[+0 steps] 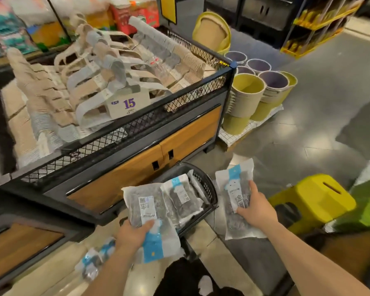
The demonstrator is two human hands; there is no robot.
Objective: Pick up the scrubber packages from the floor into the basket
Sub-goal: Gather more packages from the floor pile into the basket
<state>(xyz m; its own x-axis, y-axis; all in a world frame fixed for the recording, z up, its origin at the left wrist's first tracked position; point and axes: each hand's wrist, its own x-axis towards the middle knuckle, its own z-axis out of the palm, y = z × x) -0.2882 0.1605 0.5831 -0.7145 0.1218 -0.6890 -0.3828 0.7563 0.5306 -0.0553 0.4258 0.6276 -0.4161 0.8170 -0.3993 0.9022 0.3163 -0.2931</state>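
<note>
**Two packs in hand, basket ahead**

A loose scrubber package (94, 260) lies on the floor by the left forearm. The left hand (132, 235) is clamped on one package (150, 214), the right hand (257, 207) on another (236, 189). Beyond them, the black basket (207, 186) holds at least one pack (183, 196). The carrying step is under way; next, both packs likely need lowering in and releasing.

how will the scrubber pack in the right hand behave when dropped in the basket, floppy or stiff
Probably floppy: the pack is a soft plastic pouch that sags past the right hand. Likely light, since one hand holds it flat. The glossy film may be slippery, so it could slide over packs already in the basket.
</note>
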